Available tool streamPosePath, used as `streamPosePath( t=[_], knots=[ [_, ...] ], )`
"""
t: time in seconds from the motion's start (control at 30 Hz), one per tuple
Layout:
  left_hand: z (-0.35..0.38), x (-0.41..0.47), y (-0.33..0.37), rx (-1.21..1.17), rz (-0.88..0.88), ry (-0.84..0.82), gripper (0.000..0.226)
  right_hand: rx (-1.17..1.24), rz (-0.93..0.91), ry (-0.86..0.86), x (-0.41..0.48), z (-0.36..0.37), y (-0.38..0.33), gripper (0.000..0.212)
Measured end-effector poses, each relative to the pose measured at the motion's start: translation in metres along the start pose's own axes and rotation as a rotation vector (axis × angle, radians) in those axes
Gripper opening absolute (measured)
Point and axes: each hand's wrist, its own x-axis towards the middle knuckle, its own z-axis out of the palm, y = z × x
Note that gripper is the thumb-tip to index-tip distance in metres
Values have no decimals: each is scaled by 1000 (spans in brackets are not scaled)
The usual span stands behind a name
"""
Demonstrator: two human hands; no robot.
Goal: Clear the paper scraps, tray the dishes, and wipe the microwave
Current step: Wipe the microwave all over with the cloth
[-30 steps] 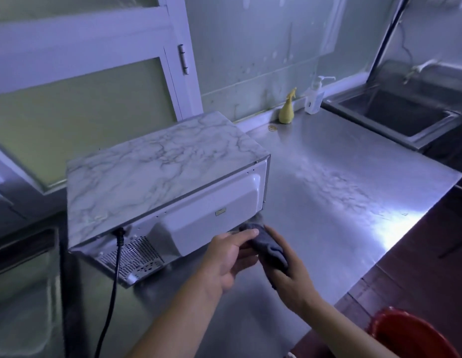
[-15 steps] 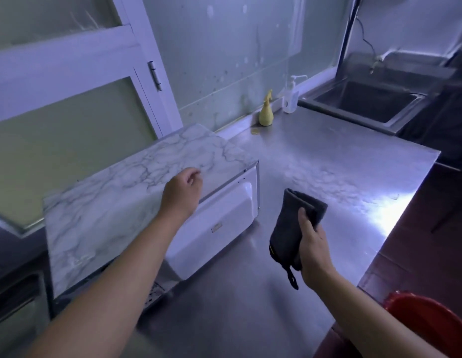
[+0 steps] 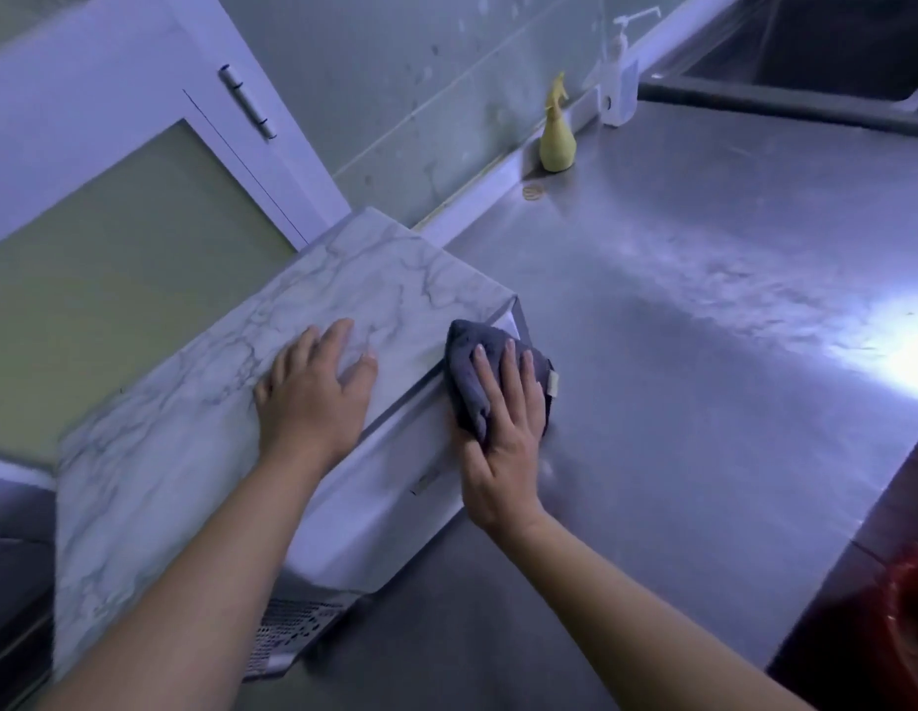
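The microwave (image 3: 200,433) has a marble-patterned top and a white back panel that faces me, on the steel counter (image 3: 703,351). My left hand (image 3: 315,390) lies flat on its top, fingers spread, holding nothing. My right hand (image 3: 503,428) presses a dark grey cloth (image 3: 469,361) against the upper right corner of the white back panel. No paper scraps or dishes are in view.
A yellow spray bottle (image 3: 557,141) and a clear pump bottle (image 3: 618,89) stand by the wall at the back. A sink (image 3: 805,59) lies at the far right. A red bucket (image 3: 908,633) sits below the counter's near right edge. A white cabinet door (image 3: 138,146) hangs behind the microwave.
My right hand has brought the cloth from mid-air onto the microwave's back panel. My left hand has opened and settled flat on the marble top. The view has moved closer.
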Motion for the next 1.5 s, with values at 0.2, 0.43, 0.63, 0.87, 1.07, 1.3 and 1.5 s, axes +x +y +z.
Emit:
streamPosePath(
  t=[0.2,0.43,0.63,0.87,1.07,1.3,1.5],
  knots=[
    [-2,-2,3,-19,-44,1,66,346,305,55,-11,-7,37,48],
    [-4,-3,2,-43,-61,13,65,591,1025,45,-45,-40,57,22],
    [-6,-4,4,-46,-66,9,65,420,290,203,7,-41,2,46],
    [-7,-6,6,-35,-57,21,64,-30,-40,60,38,5,0,61],
    [-5,-1,2,-53,-39,35,69,260,149,118,12,9,35,57],
    [-5,-2,6,-58,-37,42,70,505,1007,190,3,2,82,50],
    [-7,-1,10,-62,-65,40,66,696,1280,207,39,-17,99,51]
  ],
)
